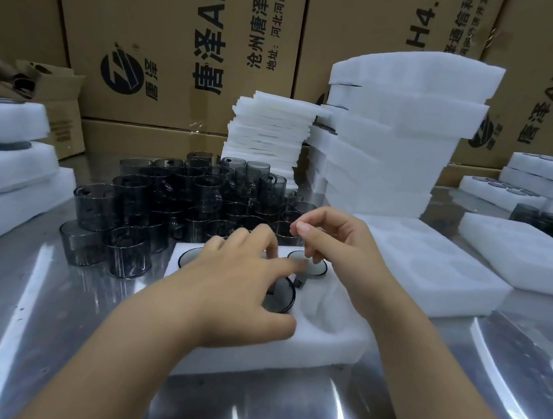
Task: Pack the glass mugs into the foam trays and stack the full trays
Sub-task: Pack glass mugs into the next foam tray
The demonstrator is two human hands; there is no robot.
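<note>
Seating smoked-glass mugs in a white foam tray [338, 347] at the near middle of the steel table [46, 338], the person held both hands close together over it. Left hand [235, 284]: lay flat, fingers fairly straight, across the seated mugs. Right hand [336, 247]: curled above the far-right mug [318, 268], fingertips at its rim; whether it gripped could not be told. Seated mugs stood upright, mouths up, axis vertical; one near-right pocket [325, 314] was bare. Loose mugs [165, 203] crowded the table just beyond the tray's far-left corner. Handling, as judged: glass rigid, slick, breakable, best taken by wall or handle and lowered straight. Foam light, soft, yielding; a full tray wanted support beneath two opposite edges.
</note>
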